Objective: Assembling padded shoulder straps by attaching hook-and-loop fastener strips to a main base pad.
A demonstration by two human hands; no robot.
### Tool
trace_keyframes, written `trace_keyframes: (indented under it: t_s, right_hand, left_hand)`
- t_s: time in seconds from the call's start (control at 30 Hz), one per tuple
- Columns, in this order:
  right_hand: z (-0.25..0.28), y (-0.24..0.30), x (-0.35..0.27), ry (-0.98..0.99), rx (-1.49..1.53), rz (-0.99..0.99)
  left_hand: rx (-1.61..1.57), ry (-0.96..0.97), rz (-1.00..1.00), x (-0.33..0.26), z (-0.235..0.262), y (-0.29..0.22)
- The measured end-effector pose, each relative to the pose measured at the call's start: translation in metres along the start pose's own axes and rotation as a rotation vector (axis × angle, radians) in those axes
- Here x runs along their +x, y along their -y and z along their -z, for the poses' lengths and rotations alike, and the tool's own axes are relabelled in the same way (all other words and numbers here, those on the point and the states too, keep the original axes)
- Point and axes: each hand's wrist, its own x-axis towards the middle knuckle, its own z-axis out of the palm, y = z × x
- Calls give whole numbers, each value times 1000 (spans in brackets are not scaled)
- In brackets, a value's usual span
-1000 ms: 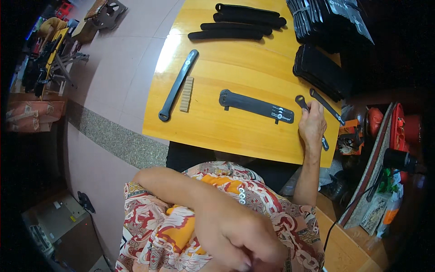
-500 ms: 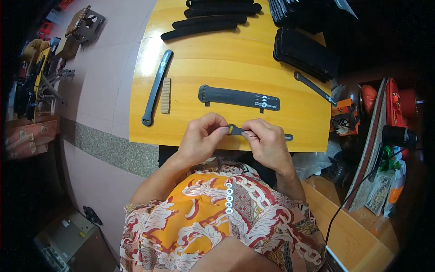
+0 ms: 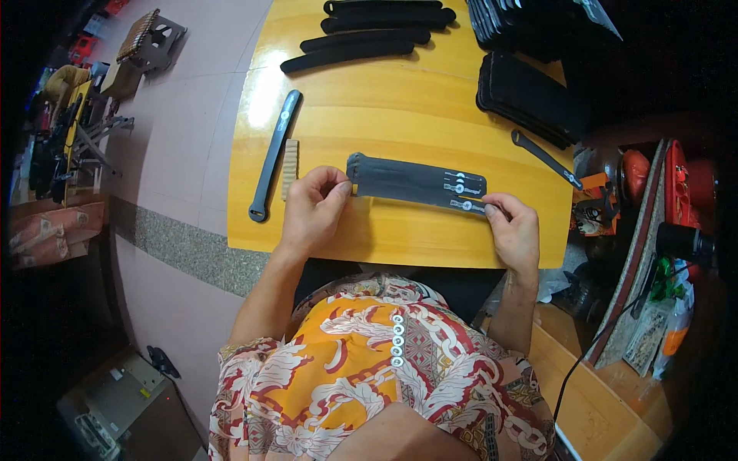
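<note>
A dark grey strap (image 3: 467,206) with a pale printed mark lies along the near side of a row of matching straps (image 3: 407,177) on the yellow table. At its left end, my left hand (image 3: 314,207) is pinched closed; the fingers hide that end. My right hand (image 3: 513,230) pinches the strap's right end between thumb and fingers. The row's straps lie side by side, flat, their printed ends to the right. Left of the row are a tan ribbed strip (image 3: 290,169) and a longer dark strap (image 3: 275,157) with a slotted end.
Several black straps (image 3: 357,55) lie at the far side of the yellow table (image 3: 369,242). Black stacks (image 3: 526,100) stand at the far right, with a single strap (image 3: 546,159) nearer. A shelf with red items (image 3: 676,184) adjoins the table's right side.
My hands have moved apart, the left one leftward and the right one rightward. The strap they hold has gone from near the table's front edge up against the row.
</note>
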Motion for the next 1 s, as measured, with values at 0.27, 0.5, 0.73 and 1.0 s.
trace_keyframes:
  t_s: [0.27, 0.5, 0.73, 1.0]
  right_hand:
    - [-7, -4, 18, -6, -47, -73]
    - [-7, -2, 21, -10, -101, -95]
    - [-8, -3, 21, -12, -91, -131]
    - [-9, -2, 20, -19, -110, -116]
  left_hand:
    - [205, -59, -18, 13, 0, 8]
    - [276, -90, 13, 15, -2, 9]
    - [337, -117, 23, 14, -5, -2]
    - [301, -108, 65, 16, -4, -2]
